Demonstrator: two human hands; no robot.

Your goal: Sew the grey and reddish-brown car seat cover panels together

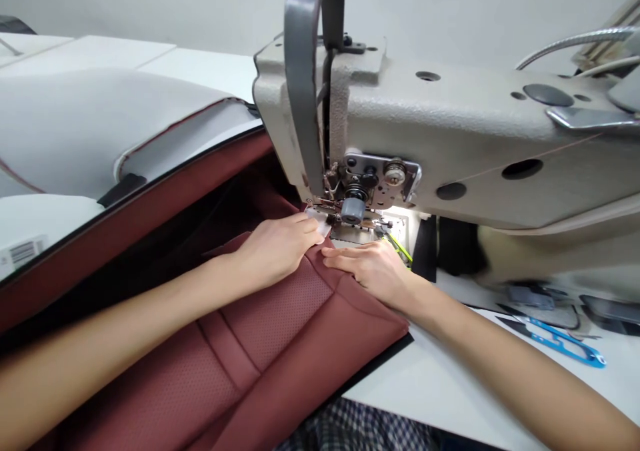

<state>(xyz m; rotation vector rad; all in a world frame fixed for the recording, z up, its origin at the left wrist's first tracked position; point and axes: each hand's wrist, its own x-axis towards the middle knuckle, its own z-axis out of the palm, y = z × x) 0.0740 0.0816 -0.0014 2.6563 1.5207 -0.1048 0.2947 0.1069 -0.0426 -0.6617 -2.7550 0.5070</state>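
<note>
I'm resting left fingers (305,228) and right fingers (346,259) on a maroon cover (286,312), whether pinching I cannot tell; pulling unevenly, I'd be risking skewed stitches at the sewing machine (450,114) just beyond them.

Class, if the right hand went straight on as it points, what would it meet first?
Probably the left hand, which lies just ahead of the right hand on the red fabric, though depth is unclear.

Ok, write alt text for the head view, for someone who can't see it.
A person's left hand and right hand rest on dark red fabric at the front of a sewing machine. Blue snips lie on the white table to the right; pale material with red-edged seams lies to the left.
</note>
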